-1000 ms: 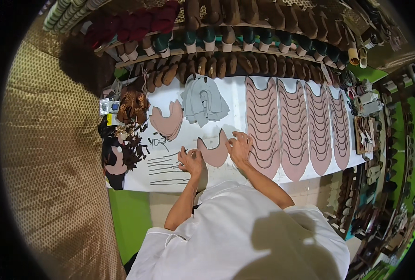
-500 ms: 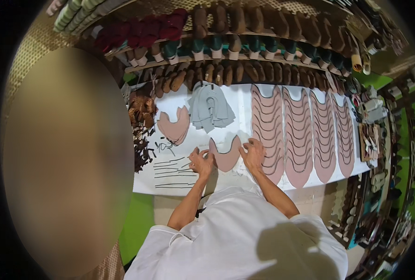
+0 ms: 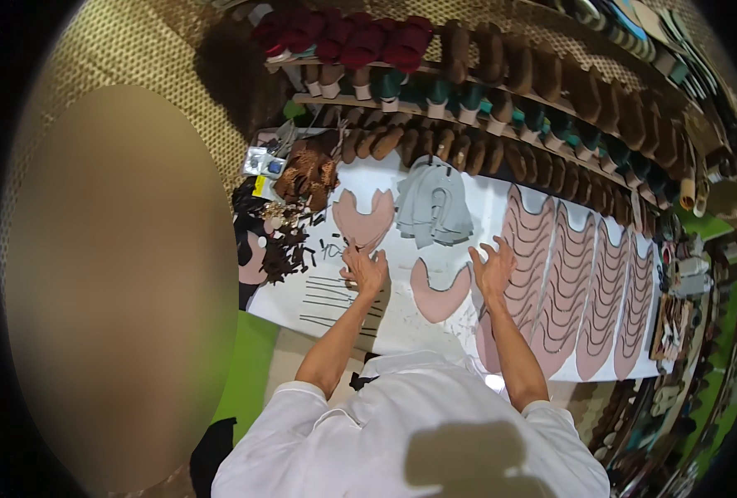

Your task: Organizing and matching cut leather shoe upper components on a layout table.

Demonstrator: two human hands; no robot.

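Here, see a pink U-shaped piece lying flat on the white counter, on the near side of the gray pile and apart from it. Notice both thin tips pointing to the far side, up toward the gray pile. Notice the fat, round end pointing the other way. Follow the long line from the round end up through the gap, running roughly toward the gray pile.

Find the left hand to the near left of the gray pile, with bent fingers by the low end of a pink stack. Hard to tell if pinching or even touching it. Find the right hand to the near right of the gray pile, with fingers spread wide. Look right of the gray pile for rows of pink pieces, with round ends pointing near. Look far left of it for a yellow label, too small to read.
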